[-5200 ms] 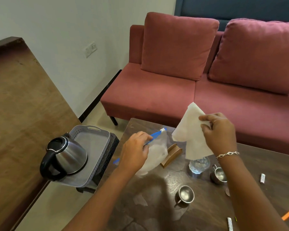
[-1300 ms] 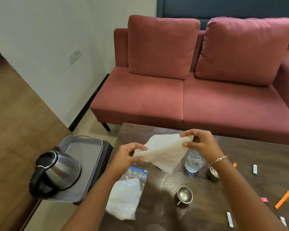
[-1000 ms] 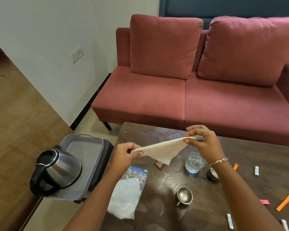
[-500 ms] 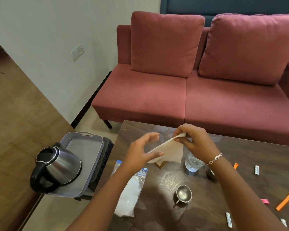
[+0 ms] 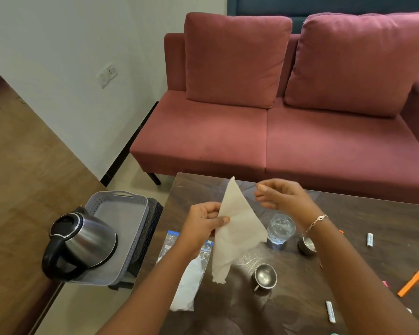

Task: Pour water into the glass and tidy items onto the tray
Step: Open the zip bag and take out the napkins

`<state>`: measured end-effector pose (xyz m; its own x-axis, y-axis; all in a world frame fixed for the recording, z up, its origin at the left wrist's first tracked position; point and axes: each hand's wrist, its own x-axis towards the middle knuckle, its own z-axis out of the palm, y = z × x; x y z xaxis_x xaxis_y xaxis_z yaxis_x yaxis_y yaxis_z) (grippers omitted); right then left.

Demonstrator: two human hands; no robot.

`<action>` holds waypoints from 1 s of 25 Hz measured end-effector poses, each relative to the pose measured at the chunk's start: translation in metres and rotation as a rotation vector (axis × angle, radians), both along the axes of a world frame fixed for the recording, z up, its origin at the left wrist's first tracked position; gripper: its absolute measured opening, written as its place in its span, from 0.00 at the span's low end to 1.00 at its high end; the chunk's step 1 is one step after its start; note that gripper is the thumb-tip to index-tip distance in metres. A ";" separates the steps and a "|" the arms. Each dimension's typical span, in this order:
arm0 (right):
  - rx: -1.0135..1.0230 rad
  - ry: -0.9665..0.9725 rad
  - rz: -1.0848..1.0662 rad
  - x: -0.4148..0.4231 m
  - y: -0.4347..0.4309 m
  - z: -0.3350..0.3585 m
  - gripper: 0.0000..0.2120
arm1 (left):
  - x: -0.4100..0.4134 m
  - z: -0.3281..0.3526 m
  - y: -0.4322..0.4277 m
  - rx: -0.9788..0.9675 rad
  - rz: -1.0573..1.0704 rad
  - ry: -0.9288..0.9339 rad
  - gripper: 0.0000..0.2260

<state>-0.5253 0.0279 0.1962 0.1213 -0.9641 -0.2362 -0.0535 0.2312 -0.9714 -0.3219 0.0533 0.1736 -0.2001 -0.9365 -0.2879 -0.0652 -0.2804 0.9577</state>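
Two hands are held over the table [image 5: 373, 226]. Tray [image 5: 140, 213], kettle [image 5: 87, 240] on it, is parked left. Napkin [image 5: 240, 228], folded triangular, is pinched at its left edge by left hand [image 5: 201, 223]; long axis near upright, tip pointed at the sofa [image 5: 252, 141]. Right hand [image 5: 283, 197] is loosely spread beside the tip, nothing held. Glass [image 5: 281, 229] is stood under its wrist. Bag [image 5: 186, 281] print unreadable.

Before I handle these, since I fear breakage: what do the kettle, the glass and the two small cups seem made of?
The kettle looks like brushed stainless steel, with softly streaked reflections and a glossy black plastic handle. The glass is see-through: glass, perhaps clear plastic. The near cup and the far cup look like polished metal, shiny grey.
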 end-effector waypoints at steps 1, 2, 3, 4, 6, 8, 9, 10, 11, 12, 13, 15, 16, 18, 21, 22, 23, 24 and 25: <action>0.087 -0.034 0.055 -0.001 0.003 -0.005 0.12 | 0.000 -0.001 0.001 0.021 0.031 0.032 0.07; 0.157 -0.043 0.118 -0.001 0.006 -0.012 0.19 | -0.001 -0.003 0.001 0.041 0.057 0.061 0.07; 0.208 -0.049 0.173 0.001 0.010 -0.018 0.24 | -0.002 -0.004 0.001 0.057 0.078 0.089 0.07; 0.240 -0.067 0.207 0.004 0.012 -0.023 0.26 | -0.004 -0.005 0.002 0.069 0.098 0.115 0.07; 0.264 -0.115 0.197 0.009 0.016 -0.032 0.18 | -0.006 -0.009 0.002 0.090 0.155 0.159 0.07; 0.270 -0.097 0.103 0.012 0.015 -0.037 0.07 | -0.007 -0.016 0.002 0.110 0.218 0.196 0.07; 0.272 -0.086 0.050 0.012 0.013 -0.039 0.05 | -0.007 -0.021 0.003 0.121 0.241 0.211 0.06; 0.258 -0.063 0.012 0.011 0.010 -0.040 0.05 | -0.007 -0.025 0.003 0.133 0.257 0.221 0.06; 0.219 -0.002 0.001 0.011 0.007 -0.040 0.07 | -0.007 -0.030 0.003 0.147 0.268 0.226 0.07; 0.138 0.142 0.016 0.009 0.002 -0.041 0.08 | -0.006 -0.035 0.004 0.157 0.279 0.214 0.08; 0.020 0.357 0.053 0.007 -0.005 -0.043 0.07 | -0.004 -0.042 0.004 0.161 0.285 0.169 0.09; -0.254 0.804 0.155 0.002 -0.024 -0.047 0.03 | 0.000 -0.058 0.001 0.139 0.259 -0.020 0.14; -0.373 0.956 0.194 0.001 -0.034 -0.050 0.03 | 0.002 -0.065 0.000 0.111 0.226 -0.145 0.16; -0.552 1.102 0.296 0.000 -0.054 -0.060 0.04 | 0.003 -0.077 -0.004 0.021 0.107 -0.430 0.22; -0.669 1.255 0.484 0.002 -0.075 -0.087 0.10 | 0.000 -0.090 -0.013 -0.067 -0.097 -0.702 0.30; -0.680 1.305 0.538 0.002 -0.080 -0.098 0.12 | -0.002 -0.095 -0.017 -0.064 -0.152 -0.752 0.32; -0.668 1.320 0.597 0.003 -0.084 -0.108 0.14 | -0.004 -0.100 -0.021 -0.056 -0.201 -0.797 0.33; -0.668 1.333 0.657 0.005 -0.087 -0.119 0.14 | -0.006 -0.105 -0.025 -0.048 -0.243 -0.833 0.34; -0.692 1.351 0.713 0.007 -0.091 -0.130 0.13 | -0.007 -0.111 -0.027 -0.034 -0.277 -0.859 0.35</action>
